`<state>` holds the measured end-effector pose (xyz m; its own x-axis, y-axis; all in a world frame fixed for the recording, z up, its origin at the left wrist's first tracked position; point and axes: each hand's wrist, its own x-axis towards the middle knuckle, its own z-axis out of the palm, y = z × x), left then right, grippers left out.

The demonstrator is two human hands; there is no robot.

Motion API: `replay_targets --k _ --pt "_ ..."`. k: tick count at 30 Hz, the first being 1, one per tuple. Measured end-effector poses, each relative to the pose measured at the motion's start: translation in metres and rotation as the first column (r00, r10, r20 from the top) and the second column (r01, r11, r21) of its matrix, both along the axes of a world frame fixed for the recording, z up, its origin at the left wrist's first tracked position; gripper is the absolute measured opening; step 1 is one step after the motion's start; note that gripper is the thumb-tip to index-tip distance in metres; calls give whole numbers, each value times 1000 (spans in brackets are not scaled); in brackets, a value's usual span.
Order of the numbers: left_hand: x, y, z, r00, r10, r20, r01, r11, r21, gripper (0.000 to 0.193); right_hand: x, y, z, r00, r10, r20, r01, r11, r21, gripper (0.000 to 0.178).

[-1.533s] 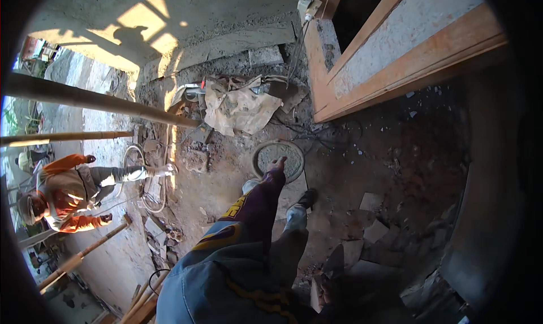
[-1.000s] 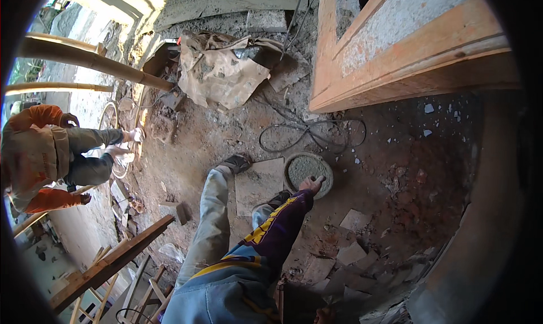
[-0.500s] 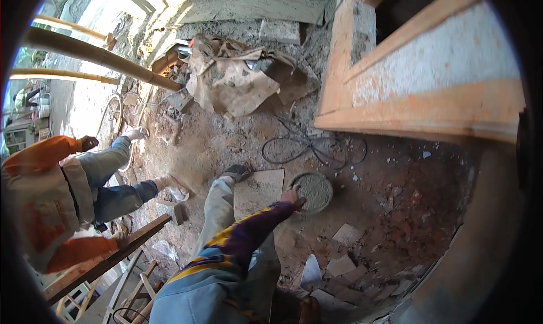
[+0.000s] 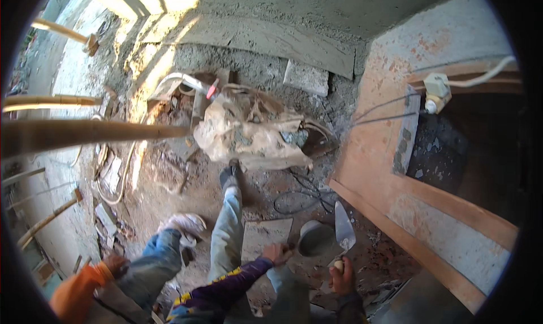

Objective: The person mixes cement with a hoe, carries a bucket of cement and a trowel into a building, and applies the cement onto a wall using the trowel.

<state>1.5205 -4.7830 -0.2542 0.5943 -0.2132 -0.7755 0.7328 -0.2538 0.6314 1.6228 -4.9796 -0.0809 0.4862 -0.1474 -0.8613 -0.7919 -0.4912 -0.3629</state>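
- Far left: bamboo poles reach in from the edge; the thick pole (image 4: pixel 96 136) ends near the sack.
- Lower left: a co-worker's orange sleeve (image 4: pixel 82 290), with that person's hand (image 4: pixel 116 264) beside a jeans leg (image 4: pixel 155 260). Whether it grips anything, cannot tell.
- Upper middle: crumpled paper sack (image 4: pixel 249 134) on rough ground, tan, grey patches on top. The wearer's dark shoe (image 4: pixel 228 177) points at its near edge.
- Centre: flat tile (image 4: pixel 267 232) on the ground, pale, just left of the bucket.
- Left hand (image 4: pixel 277 254): in front of the tile, fingers bent toward the bucket's left side. Whether they pinch the rim or stop just short, cannot tell.
- Bucket (image 4: pixel 315 239): round, grey, between the two hands; contents too dark to make out.
- Right hand (image 4: pixel 342 276): fingers wrapped firmly round the handle of a trowel (image 4: pixel 343 225).
- Trowel blade points up and away from the wearer, right of the bucket; a little grey stuff near its base.
- Right: orange-brown wooden frame (image 4: pixel 452 204), pale lamp holder (image 4: pixel 435 87) by its opening.
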Motion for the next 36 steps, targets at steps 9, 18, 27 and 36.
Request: replay_targets --k 9,18,27,36 --pt "99 71 -7 977 200 71 -193 976 -98 39 297 245 -181 438 716 544 -635 674 -377 49" --pt "186 108 -25 902 400 -160 -424 892 -158 30 549 407 -351 410 814 411 -583 580 -569 43" --pt "205 69 -43 802 515 -302 -592 749 -297 34 616 464 -398 358 869 342 -591 494 -638 43" --pt "205 48 -58 802 589 -96 -554 676 -486 41 614 472 -415 339 856 391 -565 518 -643 40"
